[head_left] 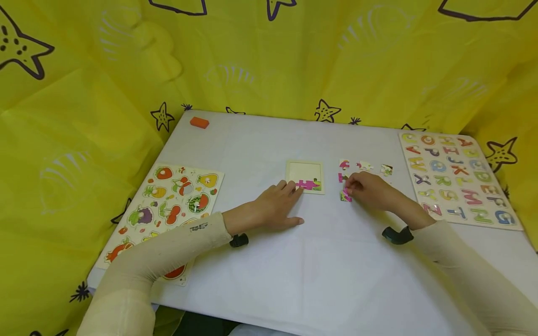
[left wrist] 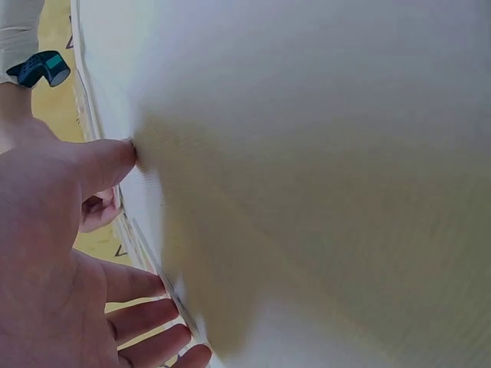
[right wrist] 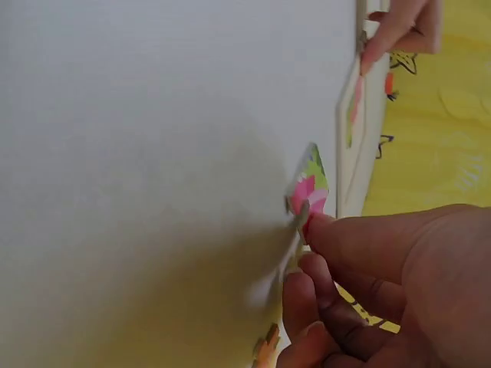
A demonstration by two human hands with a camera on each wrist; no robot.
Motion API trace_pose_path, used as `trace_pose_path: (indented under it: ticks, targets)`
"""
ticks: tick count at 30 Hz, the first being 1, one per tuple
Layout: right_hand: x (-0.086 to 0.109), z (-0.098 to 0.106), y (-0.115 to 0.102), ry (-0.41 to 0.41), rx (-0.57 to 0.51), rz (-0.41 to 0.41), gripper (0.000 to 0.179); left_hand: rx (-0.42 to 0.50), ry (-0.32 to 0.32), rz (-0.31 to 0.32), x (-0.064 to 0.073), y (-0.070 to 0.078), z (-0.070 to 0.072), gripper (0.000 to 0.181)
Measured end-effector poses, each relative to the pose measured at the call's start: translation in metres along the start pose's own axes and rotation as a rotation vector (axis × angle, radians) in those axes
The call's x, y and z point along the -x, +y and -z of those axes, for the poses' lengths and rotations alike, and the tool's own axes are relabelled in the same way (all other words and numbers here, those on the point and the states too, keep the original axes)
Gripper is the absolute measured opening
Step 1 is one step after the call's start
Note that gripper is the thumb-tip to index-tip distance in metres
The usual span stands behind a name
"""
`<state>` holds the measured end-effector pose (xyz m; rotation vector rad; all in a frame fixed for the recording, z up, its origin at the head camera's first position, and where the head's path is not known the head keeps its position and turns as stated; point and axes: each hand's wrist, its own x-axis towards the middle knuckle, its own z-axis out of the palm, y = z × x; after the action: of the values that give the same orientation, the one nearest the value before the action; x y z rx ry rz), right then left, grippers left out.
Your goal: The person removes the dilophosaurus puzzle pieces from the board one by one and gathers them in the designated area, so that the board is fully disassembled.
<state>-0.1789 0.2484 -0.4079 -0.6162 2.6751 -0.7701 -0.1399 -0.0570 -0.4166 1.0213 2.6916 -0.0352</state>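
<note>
A small square puzzle tray (head_left: 305, 163) lies mid-table, with joined pink and green pieces (head_left: 308, 184) along its near side. My left hand (head_left: 277, 205) rests with spread fingers at the tray's near left corner; in the left wrist view its fingertips (left wrist: 178, 310) meet the tray edge. To the right of the tray, my right hand (head_left: 370, 190) pinches a thin jigsaw piece (right wrist: 301, 222) between thumb and fingers. Just beyond that pinch lies a pink and green piece (right wrist: 313, 184). Other loose pieces (head_left: 386, 170) sit around the right hand, some partly covered by it.
A fruit and vegetable knob puzzle board (head_left: 218, 186) lies at the left, partly under the left sleeve. An alphabet board (head_left: 424, 177) occupies the right side. An orange block (head_left: 199, 122) sits at the far left corner. Yellow patterned cloth (head_left: 260, 56) hangs behind the table.
</note>
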Motion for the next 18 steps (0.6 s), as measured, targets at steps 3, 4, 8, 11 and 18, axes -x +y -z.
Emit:
trace_pose_path:
  ticks: [3,4,8,11,18]
  targets:
    - [0.000,-0.005,-0.003,0.018,0.009,-0.012,0.007,-0.009,0.006,-0.007,0.001,0.000,0.000,0.089]
    - [0.000,-0.007,-0.004,0.026,0.014,-0.017,0.007,-0.011,0.007,-0.009,0.001,0.000,0.000,0.089]
    - [0.001,-0.010,-0.010,0.060,0.065,-0.023,0.012,-0.019,0.009,-0.011,0.001,0.001,0.001,0.088]
    - [-0.003,-0.010,-0.019,0.076,0.088,-0.017,0.016,-0.021,0.006,-0.007,0.002,0.001,0.002,0.088]
    - [-0.025,-0.018,-0.045,0.094,0.001,0.057,0.023,-0.032,0.008,-0.008,0.001,0.001,0.001,0.088]
